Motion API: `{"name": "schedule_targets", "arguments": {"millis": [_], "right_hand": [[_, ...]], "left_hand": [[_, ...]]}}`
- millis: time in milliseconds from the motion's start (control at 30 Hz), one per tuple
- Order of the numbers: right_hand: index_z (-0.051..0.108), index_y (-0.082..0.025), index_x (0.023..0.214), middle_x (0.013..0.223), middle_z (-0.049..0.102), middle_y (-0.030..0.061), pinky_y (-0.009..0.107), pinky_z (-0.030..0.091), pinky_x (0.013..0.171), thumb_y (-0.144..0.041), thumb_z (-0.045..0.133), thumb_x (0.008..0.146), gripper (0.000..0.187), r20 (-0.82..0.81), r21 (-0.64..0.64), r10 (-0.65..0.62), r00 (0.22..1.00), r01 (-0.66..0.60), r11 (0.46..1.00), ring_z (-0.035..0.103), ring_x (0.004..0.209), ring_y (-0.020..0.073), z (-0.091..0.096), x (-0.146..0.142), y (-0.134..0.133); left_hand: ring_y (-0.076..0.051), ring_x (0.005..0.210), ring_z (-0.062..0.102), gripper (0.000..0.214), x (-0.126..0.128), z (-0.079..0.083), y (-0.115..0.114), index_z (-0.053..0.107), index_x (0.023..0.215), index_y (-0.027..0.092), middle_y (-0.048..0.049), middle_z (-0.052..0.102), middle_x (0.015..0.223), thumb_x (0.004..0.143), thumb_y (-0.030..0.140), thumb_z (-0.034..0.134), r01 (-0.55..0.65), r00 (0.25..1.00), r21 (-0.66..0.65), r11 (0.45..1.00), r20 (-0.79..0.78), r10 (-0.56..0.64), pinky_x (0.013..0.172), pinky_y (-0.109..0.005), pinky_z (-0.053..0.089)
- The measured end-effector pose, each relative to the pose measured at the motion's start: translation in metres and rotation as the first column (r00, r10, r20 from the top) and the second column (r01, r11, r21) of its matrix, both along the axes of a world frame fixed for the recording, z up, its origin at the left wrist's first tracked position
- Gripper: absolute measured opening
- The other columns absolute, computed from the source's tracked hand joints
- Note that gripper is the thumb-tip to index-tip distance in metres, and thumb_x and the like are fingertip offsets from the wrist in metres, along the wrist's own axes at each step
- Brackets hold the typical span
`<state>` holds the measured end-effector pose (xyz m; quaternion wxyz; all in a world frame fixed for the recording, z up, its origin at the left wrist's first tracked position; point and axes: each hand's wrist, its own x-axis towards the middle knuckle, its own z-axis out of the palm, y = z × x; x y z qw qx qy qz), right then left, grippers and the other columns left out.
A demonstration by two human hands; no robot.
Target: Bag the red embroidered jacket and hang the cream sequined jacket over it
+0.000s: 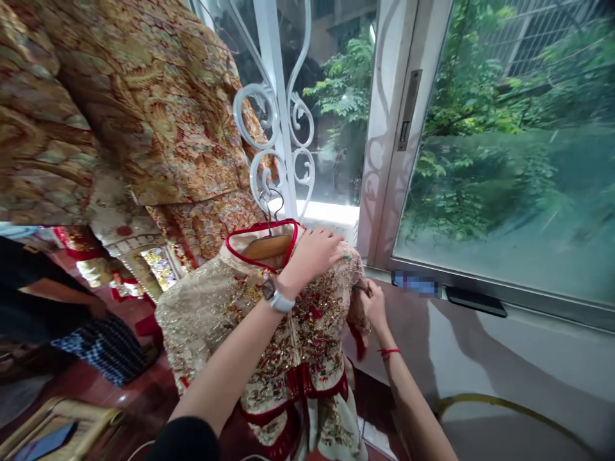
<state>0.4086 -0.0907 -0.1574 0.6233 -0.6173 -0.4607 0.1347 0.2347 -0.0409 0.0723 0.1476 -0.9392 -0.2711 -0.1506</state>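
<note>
A cream jacket (pixel 211 307) with gold and red sequin embroidery and red trim hangs on a hanger with a wooden body (pixel 266 248). My left hand (pixel 317 251), with a watch (pixel 278 296) at the wrist, lies over the jacket's shoulder on the right, its fingers bent down onto the fabric. Part of those fingertips is hidden. Lower and further right, my right hand (pixel 373 306) pinches the jacket's sleeve (pixel 356 320) between thumb and fingers. A red string bracelet (pixel 389 352) circles that wrist. Below the jacket hangs pale embroidered cloth (pixel 336 422).
Large gold patterned garments (pixel 158 109) hang at the upper left. A white scrolled metal grille (pixel 278 115) and a sliding window (pixel 504 160) stand behind. A dark flat object (pixel 475 301) lies on the sill. At lower left are a person in dark clothes (pixel 43 288) and a bamboo stool (pixel 91 416) bearing a phone.
</note>
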Motion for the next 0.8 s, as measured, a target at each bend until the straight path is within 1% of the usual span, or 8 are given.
{"name": "schedule_targets", "arguments": {"millis": [100, 233, 333, 400, 500, 600, 667, 800], "right_hand": [[0.069, -0.016, 0.090, 0.091, 0.074, 0.0098, 0.044, 0.048, 0.090, -0.037, 0.048, 0.078, 0.032, -0.053, 0.082, 0.058, 0.997, -0.054, 0.995, 0.062, 0.086, 0.0251, -0.002, 0.006, 0.012], [0.069, -0.014, 0.088, 0.094, 0.075, 0.0131, 0.044, 0.050, 0.087, -0.038, 0.049, 0.075, 0.033, -0.089, 0.090, 0.041, 0.995, -0.033, 0.995, 0.063, 0.086, 0.0271, -0.007, 0.005, 0.029], [0.068, -0.012, 0.104, 0.105, 0.073, 0.0159, 0.046, 0.049, 0.091, -0.036, 0.055, 0.074, 0.041, -0.101, 0.097, 0.024, 0.995, -0.014, 0.995, 0.064, 0.095, 0.0288, 0.000, 0.003, 0.026], [0.060, -0.014, 0.123, 0.123, 0.067, 0.0164, 0.047, 0.046, 0.100, -0.036, 0.056, 0.077, 0.051, -0.073, 0.146, 0.008, 0.997, 0.002, 0.989, 0.061, 0.111, 0.0286, 0.015, 0.004, 0.016], [0.054, -0.022, 0.136, 0.141, 0.057, 0.0120, 0.047, 0.035, 0.113, -0.038, 0.055, 0.086, 0.052, 0.122, 0.218, 0.041, 0.992, -0.067, 0.974, 0.050, 0.131, 0.0265, 0.053, 0.007, 0.008], [0.055, -0.026, 0.135, 0.143, 0.056, 0.0086, 0.045, 0.033, 0.115, -0.043, 0.053, 0.091, 0.048, 0.335, 0.196, 0.183, 0.924, -0.259, 0.946, 0.048, 0.133, 0.0248, 0.092, 0.004, 0.026], [0.062, -0.024, 0.127, 0.132, 0.063, 0.0096, 0.043, 0.039, 0.109, -0.047, 0.049, 0.093, 0.043, 0.361, 0.195, 0.225, 0.905, -0.309, 0.931, 0.055, 0.122, 0.0247, 0.109, -0.003, 0.048], [0.069, -0.020, 0.102, 0.102, 0.068, 0.0093, 0.042, 0.045, 0.094, -0.049, 0.035, 0.097, 0.045, 0.316, 0.277, -0.009, 0.949, -0.084, 0.957, 0.059, 0.101, 0.0250, 0.118, -0.021, 0.076]], "left_hand": [[-0.028, 0.120, 0.054, 0.041, -0.029, -0.011, -0.004, 0.057, 0.129, 0.016, -0.0140, 0.061, 0.131, 0.093, 0.034, 0.060, 0.053, 0.997, 0.121, 0.991, 0.053, -0.060, 0.106, -0.045, 0.039], [-0.026, 0.121, 0.055, 0.036, -0.035, -0.014, 0.007, 0.055, 0.131, 0.017, -0.0122, 0.063, 0.130, 0.096, 0.025, 0.054, 0.056, 0.996, 0.079, 0.995, 0.069, -0.061, 0.110, -0.047, 0.038], [-0.024, 0.129, 0.052, 0.030, -0.053, -0.010, -0.004, 0.059, 0.126, 0.020, -0.0097, 0.060, 0.136, 0.097, 0.024, 0.052, 0.136, 0.976, 0.003, 0.991, 0.170, -0.134, 0.112, -0.046, 0.039], [-0.021, 0.132, 0.050, 0.030, -0.087, -0.011, -0.025, 0.058, 0.127, 0.024, -0.0061, 0.058, 0.140, 0.098, 0.024, 0.049, 0.157, 0.930, 0.008, 0.988, 0.334, -0.151, 0.113, -0.044, 0.040], [-0.025, 0.131, 0.050, 0.035, -0.157, -0.028, -0.057, 0.055, 0.131, 0.029, -0.0075, 0.056, 0.139, 0.096, 0.032, 0.052, -0.158, 0.761, 0.118, 0.980, 0.648, 0.044, 0.113, -0.051, 0.039], [-0.034, 0.129, 0.050, 0.047, -0.209, -0.055, -0.063, 0.054, 0.135, 0.027, -0.0123, 0.057, 0.137, 0.092, 0.047, 0.055, -0.466, 0.592, 0.034, 0.884, 0.754, 0.284, 0.107, -0.057, 0.040], [-0.033, 0.118, 0.059, 0.047, -0.225, -0.072, -0.049, 0.057, 0.132, 0.023, -0.0127, 0.065, 0.127, 0.095, 0.050, 0.048, -0.523, 0.544, -0.075, 0.849, 0.738, 0.400, 0.097, -0.051, 0.048], [-0.030, 0.097, 0.068, 0.043, -0.230, -0.092, -0.014, 0.067, 0.113, 0.016, -0.0132, 0.073, 0.107, 0.097, 0.045, 0.038, -0.597, 0.458, -0.040, 0.801, 0.803, 0.381, 0.081, -0.039, 0.051]]}}
